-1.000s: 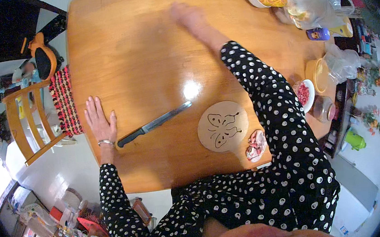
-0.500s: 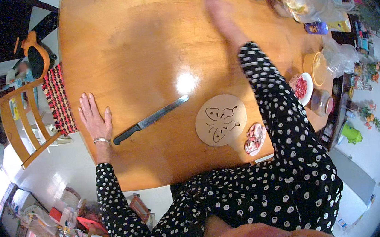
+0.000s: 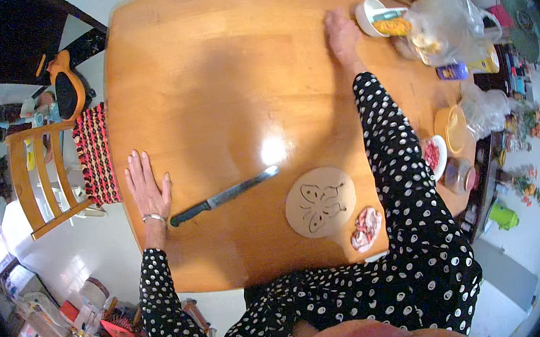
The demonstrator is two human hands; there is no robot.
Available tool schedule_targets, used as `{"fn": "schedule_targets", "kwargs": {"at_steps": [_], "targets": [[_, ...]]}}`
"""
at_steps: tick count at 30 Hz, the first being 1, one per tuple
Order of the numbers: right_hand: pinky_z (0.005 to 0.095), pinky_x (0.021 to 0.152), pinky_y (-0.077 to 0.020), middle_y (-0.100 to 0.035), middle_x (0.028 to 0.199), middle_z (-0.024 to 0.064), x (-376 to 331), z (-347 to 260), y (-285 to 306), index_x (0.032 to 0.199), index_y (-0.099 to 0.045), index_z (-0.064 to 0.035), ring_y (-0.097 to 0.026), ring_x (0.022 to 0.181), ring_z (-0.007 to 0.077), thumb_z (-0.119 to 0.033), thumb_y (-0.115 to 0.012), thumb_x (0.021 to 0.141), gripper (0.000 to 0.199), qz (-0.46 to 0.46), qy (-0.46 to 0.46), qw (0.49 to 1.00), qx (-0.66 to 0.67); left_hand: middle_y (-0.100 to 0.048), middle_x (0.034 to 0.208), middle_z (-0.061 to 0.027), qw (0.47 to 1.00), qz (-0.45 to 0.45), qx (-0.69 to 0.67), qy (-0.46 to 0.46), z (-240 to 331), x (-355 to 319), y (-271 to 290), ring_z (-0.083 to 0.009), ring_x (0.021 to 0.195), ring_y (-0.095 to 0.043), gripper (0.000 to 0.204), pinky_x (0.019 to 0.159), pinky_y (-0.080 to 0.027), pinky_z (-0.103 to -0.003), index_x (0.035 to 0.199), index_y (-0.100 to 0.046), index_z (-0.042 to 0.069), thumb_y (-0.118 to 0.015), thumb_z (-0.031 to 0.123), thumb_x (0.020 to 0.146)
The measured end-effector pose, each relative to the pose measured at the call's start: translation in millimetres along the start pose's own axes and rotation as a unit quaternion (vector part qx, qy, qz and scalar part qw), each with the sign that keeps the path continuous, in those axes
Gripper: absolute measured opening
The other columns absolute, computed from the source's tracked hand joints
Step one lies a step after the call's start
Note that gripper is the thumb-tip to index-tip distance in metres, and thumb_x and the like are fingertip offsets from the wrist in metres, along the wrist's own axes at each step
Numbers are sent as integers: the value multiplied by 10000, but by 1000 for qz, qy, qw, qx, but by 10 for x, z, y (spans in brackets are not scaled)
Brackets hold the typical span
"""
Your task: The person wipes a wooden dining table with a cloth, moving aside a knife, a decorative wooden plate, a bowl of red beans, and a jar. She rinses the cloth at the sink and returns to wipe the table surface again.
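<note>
While the left hand (image 3: pixel 147 188) lies flat and spread on the round orange-brown wooden table (image 3: pixel 206 63), palm down and holding nothing, the right hand (image 3: pixel 341 32) is stretched far across to the table's far right side; its fingers look loosely extended and blurred, and no object shows in its grip, though whether it touches the white ceramic bowl with yellow contents (image 3: pixel 376 19) just beside it cannot be told.

Long kitchen knife with black handle and steel blade (image 3: pixel 223 196) lies on the bare wood near the left hand, handle end close to the wrist but apart from it; long axis runs diagonally, handle toward the person's left and near edge, blade tip pointing right and slightly away, toward the table's middle.

Round pale wooden board with a butterfly cut-out (image 3: pixel 321 202) sits just right of the blade tip, not touching; nothing lies on it; small pink-and-white patterned object (image 3: pixel 366 227) beside it at the near edge.

Judgement on progress: early; knife and board laid out but unused, no food on the board; the reach toward the bowl and clear plastic bag (image 3: pixel 448 18) suggests items yet to be fetched.
</note>
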State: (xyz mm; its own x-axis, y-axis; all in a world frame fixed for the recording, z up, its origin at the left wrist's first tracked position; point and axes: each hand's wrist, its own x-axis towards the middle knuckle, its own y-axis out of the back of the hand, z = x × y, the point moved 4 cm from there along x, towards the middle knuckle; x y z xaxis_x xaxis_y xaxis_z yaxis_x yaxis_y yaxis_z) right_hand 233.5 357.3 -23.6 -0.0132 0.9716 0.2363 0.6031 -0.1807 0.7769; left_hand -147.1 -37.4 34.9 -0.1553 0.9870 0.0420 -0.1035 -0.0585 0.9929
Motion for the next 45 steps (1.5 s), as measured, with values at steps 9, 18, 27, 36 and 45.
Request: {"fn": "schedule_targets", "kwargs": {"at_steps": [9,18,27,36,45], "targets": [[485,697,-518,-670,950,171,-700,-1838,-1539,1156,-574,-92,-660,826,353,-136,-436,948,253,-171,381,904,-87,-211,1573,-185,1000,-24,0,8,-11,5,-4,-336,1462,-171,733,1185,-120,-487,1498,-266,39,-544,331,887],[511,663,-530,-683,808,210,1214,-197,-823,1092,-490,-13,-662,734,416,-295,-521,914,335,34,77,971,-226,-206,1577,-186,998,-51,-2,39,-74,-38,-91,-335,1467,-166,723,1187,-98,-479,1504,-252,26,-503,311,889],[491,897,-468,-675,1062,217,340,-1545,-1593,1214,-574,-13,-635,1015,341,-408,-426,986,479,-175,304,932,93,-205,1578,-173,998,-53,-3,39,-13,7,-18,-324,1468,-162,764,1185,-110,-487,1500,-270,45,-571,345,866],[491,716,-509,-678,892,154,-427,-1983,-1423,1055,-591,-96,-651,805,322,-264,-456,984,227,-218,248,944,-4,-203,1582,-161,996,-54,-35,57,-53,-24,-42,-329,1466,-169,761,1182,-112,-493,1498,-291,59,-576,372,865],[355,748,-524,-669,1007,95,-631,-1666,-1537,1130,-618,-22,-622,824,170,-248,-487,995,293,-422,133,889,117,-206,1583,-153,996,-53,-40,60,-64,-26,-48,-319,1467,-172,771,1182,-111,-488,1493,-300,59,-589,386,857]]}}
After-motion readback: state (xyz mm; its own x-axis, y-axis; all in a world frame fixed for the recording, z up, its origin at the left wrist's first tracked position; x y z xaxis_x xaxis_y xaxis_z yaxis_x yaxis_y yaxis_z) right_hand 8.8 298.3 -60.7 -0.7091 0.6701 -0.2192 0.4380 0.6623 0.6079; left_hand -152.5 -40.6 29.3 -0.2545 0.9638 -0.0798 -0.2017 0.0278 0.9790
